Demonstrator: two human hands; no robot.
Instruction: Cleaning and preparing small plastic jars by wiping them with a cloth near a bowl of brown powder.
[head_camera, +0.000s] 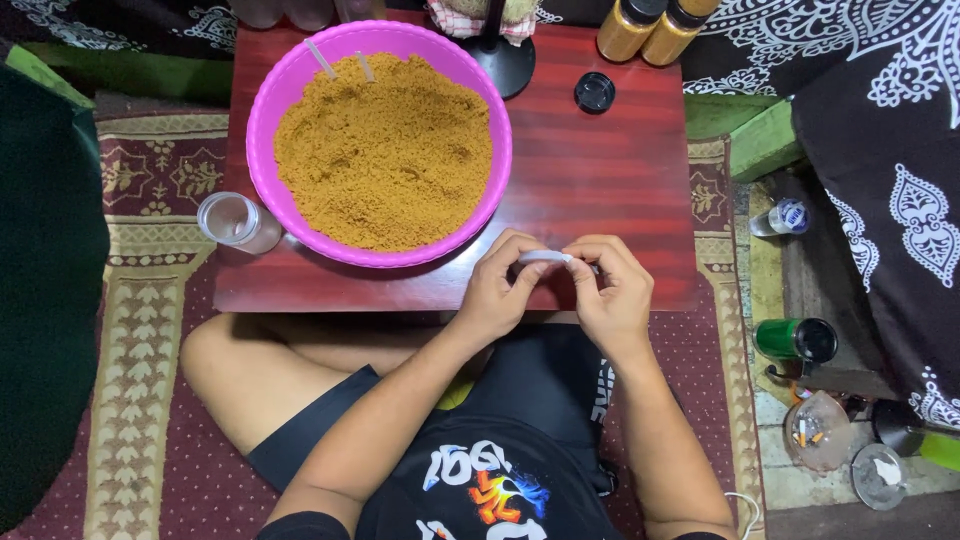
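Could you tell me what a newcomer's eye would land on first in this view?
The big pink basin, heaped with orange-brown crumbly powder, dominates the left half of the low red table. At the table's near edge, the left hand and right hand pinch a small white piece between their fingertips.

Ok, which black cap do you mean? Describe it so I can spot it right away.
Start at the low red-brown wooden table and its big pink bowl of orange-brown powder. To the right of the bowl, near the table's far edge, a small round black cap lies alone on the wood. It is the only loose lid; the two amber bottles behind it wear theirs.
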